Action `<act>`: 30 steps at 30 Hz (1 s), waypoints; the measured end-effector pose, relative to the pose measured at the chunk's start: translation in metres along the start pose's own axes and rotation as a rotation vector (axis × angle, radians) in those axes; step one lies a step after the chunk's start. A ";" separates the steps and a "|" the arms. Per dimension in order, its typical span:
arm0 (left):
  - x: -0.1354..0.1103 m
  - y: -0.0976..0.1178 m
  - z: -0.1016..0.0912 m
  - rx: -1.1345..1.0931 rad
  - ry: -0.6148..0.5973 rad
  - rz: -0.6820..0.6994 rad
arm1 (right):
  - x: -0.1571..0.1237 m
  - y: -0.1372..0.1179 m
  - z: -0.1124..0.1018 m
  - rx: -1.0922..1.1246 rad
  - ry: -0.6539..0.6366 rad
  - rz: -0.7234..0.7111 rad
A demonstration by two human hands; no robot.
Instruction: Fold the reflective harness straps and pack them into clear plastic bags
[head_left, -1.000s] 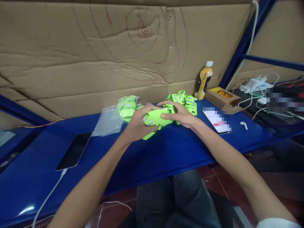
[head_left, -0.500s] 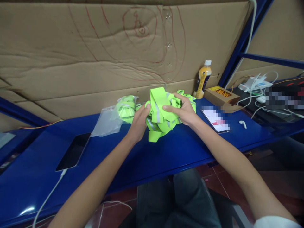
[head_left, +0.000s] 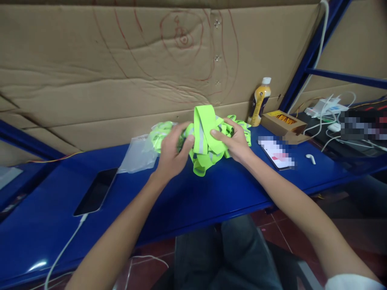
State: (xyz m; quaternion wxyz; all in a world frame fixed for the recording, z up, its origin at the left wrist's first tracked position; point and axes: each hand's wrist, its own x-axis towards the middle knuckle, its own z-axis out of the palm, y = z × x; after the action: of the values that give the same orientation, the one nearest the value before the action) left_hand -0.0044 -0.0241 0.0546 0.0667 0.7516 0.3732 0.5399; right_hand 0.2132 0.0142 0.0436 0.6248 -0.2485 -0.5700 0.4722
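A bundle of fluorescent yellow-green reflective straps [head_left: 205, 141], with silvery-grey stripes, is held up above the blue table. My right hand [head_left: 237, 141] grips it from the right, its thumb pressed on a wide folded strap and its fingers behind. At the bundle's left edge is my left hand [head_left: 173, 151], with a gap between its thumb and curved fingers; the fingertips are close to the straps. Behind the left hand, more of the same green straps [head_left: 159, 135] lie in clear plastic, partly covered by it. A flat clear plastic bag [head_left: 137, 157] rests beside them.
A phone [head_left: 96, 192] on a white cable lies left on the blue table [head_left: 187, 205]. To the right are a juice bottle [head_left: 260, 102], an opened cardboard box [head_left: 286, 125], a lit phone [head_left: 276, 153] and a white earbud [head_left: 310, 159]. A cardboard wall [head_left: 90, 80] stands behind.
My left hand has moved slightly left and up, its thumb coming off the straps and parting from the fingers. The right hand keeps its grip. The loose lower strap has folded up a little.
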 end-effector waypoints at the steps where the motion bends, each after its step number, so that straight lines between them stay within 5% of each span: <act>1: 0.000 0.001 0.000 -0.067 -0.092 -0.022 | 0.000 0.001 0.000 0.012 -0.004 0.003; 6: 0.001 -0.008 0.000 -0.382 -0.374 -0.185 | 0.002 0.003 -0.006 -0.067 0.010 -0.081; 10: 0.000 -0.005 -0.002 -0.400 -0.466 -0.228 | 0.002 0.001 -0.008 -0.219 0.033 -0.177; 16: -0.007 0.008 0.010 -0.253 -0.285 -0.330 | -0.005 0.001 0.006 -0.458 0.071 -0.314; 22: -0.004 -0.003 0.012 -0.385 -0.158 -0.383 | -0.005 0.000 -0.001 -0.507 0.001 -0.365; 26: -0.002 -0.001 0.007 -0.441 -0.141 -0.401 | -0.007 -0.005 -0.005 -0.648 -0.268 -0.547; 30: -0.001 0.006 0.003 -0.260 -0.222 -0.284 | -0.007 -0.004 -0.005 -0.664 -0.400 -0.437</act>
State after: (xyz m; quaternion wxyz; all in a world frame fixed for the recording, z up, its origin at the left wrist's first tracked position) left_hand 0.0006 -0.0282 0.0555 0.2789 0.7314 0.3930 0.4824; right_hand 0.2203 0.0078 0.0430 0.4736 -0.2130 -0.8396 0.1592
